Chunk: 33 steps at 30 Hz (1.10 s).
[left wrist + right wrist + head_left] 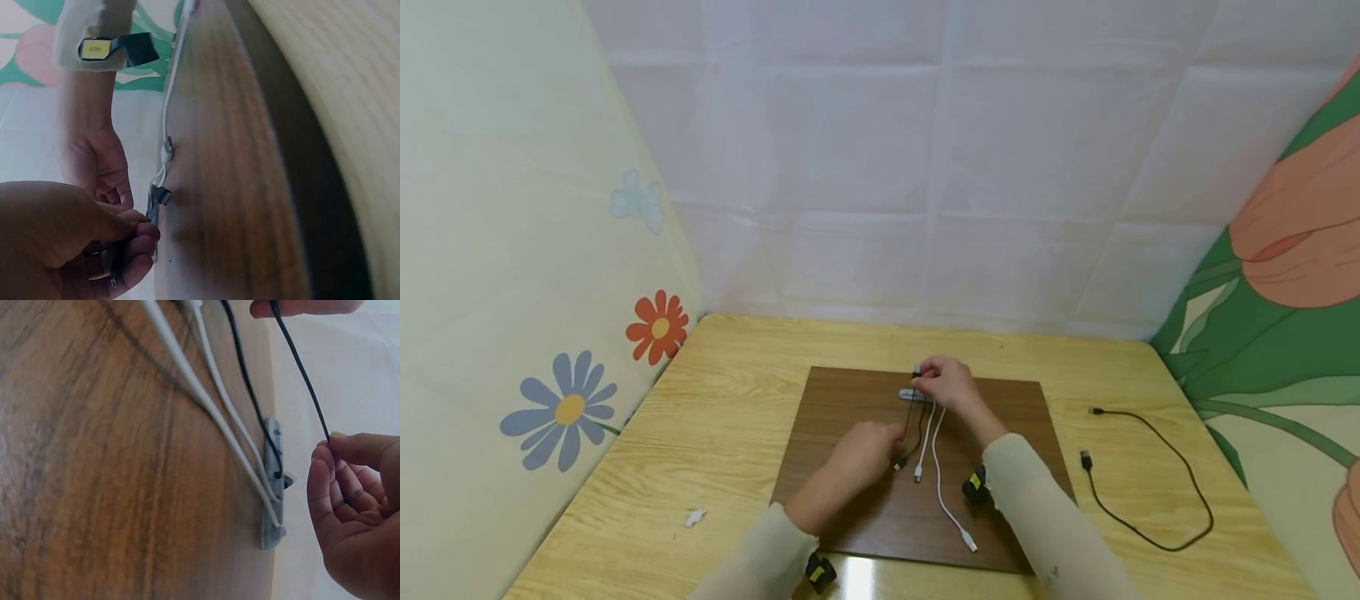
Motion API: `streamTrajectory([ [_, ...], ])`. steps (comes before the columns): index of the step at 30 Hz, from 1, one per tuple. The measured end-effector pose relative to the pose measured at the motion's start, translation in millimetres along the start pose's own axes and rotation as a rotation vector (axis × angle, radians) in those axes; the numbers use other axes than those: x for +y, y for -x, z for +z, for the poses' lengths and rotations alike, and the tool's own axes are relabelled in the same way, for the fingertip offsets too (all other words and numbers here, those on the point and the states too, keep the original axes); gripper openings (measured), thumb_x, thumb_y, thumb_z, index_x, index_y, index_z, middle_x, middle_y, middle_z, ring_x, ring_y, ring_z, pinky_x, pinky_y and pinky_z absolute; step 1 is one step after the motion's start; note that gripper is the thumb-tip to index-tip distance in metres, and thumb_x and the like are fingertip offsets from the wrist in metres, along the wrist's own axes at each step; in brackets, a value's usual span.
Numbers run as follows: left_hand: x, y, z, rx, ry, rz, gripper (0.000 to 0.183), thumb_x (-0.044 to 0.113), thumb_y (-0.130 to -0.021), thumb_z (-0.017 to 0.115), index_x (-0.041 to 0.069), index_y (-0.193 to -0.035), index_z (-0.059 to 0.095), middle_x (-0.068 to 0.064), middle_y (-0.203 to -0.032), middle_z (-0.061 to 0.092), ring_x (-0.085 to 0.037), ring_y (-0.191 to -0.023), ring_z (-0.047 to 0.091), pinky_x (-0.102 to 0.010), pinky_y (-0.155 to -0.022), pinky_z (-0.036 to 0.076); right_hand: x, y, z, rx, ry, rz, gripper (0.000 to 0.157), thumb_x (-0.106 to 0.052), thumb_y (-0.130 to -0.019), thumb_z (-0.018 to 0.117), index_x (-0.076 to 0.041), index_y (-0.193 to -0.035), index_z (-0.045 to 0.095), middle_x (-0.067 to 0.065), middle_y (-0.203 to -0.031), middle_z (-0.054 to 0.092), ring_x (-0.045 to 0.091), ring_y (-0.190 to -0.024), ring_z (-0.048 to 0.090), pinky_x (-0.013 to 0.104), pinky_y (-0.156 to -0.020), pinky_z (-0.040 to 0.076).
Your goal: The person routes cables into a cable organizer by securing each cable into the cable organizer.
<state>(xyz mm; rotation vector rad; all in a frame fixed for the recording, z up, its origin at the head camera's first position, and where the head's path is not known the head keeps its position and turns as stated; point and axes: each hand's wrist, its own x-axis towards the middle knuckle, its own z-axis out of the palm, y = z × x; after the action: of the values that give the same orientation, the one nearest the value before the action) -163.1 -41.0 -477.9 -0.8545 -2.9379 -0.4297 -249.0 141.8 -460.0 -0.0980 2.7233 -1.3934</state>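
Observation:
Between both hands a black USB cable (304, 375) is stretched. My right hand (951, 383) pinches it just below its USB plug (917, 371), above the far part of the board. Lower and to the left, my left hand (868, 450) grips the cable's other part, with a black connector (117, 265) poking out of the fingers. Below the right hand, a grey cable holder (273, 506) lies near the board's far edge. Two white cables (938, 475) and another black cable (247, 381) run in its slots, their plugs spread toward the near side.
The dark brown board (827, 408) rests on a light wood table (737, 367). Right of it a loose black USB cable (1183, 467) lies in a curve. A small white scrap (695, 517) is at the left. Fabric sheets (820, 167) hang around the table.

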Motion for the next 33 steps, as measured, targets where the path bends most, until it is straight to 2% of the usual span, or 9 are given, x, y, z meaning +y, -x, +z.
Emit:
streamTrajectory([
  [6,-0.2,-0.9,6.5,-0.019,-0.085,0.01,0.019,0.001,-0.083,0.073,0.017,-0.085,0.065,0.0,-0.075,0.067,-0.017,-0.07,0.065,-0.029,-0.059,0.053,4,-5,3.9,0.011,0.065,-0.003,0.019,-0.015,-0.088,0.078,-0.004,-0.101,0.07,0.007,-0.091,0.073,0.017,-0.078,0.066,0.028,-0.069,0.053],
  [14,2.3,-2.8,8.9,-0.026,-0.162,0.039,0.02,0.0,-0.079,0.072,0.017,-0.086,0.065,-0.001,-0.074,0.065,-0.018,-0.067,0.062,-0.03,-0.056,0.053,8,-9,6.5,0.018,0.127,-0.026,0.017,-0.013,-0.087,0.077,-0.004,-0.1,0.071,0.007,-0.09,0.073,0.018,-0.078,0.065,0.03,-0.069,0.053],
  [22,7.4,-2.7,8.3,-0.036,-0.22,0.047,0.021,0.0,-0.08,0.072,0.017,-0.092,0.069,-0.002,-0.08,0.068,-0.017,-0.071,0.063,-0.03,-0.059,0.054,8,-11,8.7,0.026,0.149,-0.03,0.016,-0.012,-0.087,0.078,-0.004,-0.098,0.072,0.007,-0.09,0.072,0.018,-0.079,0.064,0.03,-0.07,0.053],
  [33,11.3,-3.5,6.8,-0.035,-0.284,0.094,0.015,0.005,-0.082,0.071,0.018,-0.088,0.068,0.001,-0.081,0.069,-0.016,-0.072,0.062,-0.029,-0.06,0.053,13,-15,11.6,0.02,0.231,-0.062,0.015,-0.013,-0.086,0.078,-0.006,-0.098,0.072,0.006,-0.09,0.073,0.019,-0.081,0.066,0.034,-0.074,0.054],
])
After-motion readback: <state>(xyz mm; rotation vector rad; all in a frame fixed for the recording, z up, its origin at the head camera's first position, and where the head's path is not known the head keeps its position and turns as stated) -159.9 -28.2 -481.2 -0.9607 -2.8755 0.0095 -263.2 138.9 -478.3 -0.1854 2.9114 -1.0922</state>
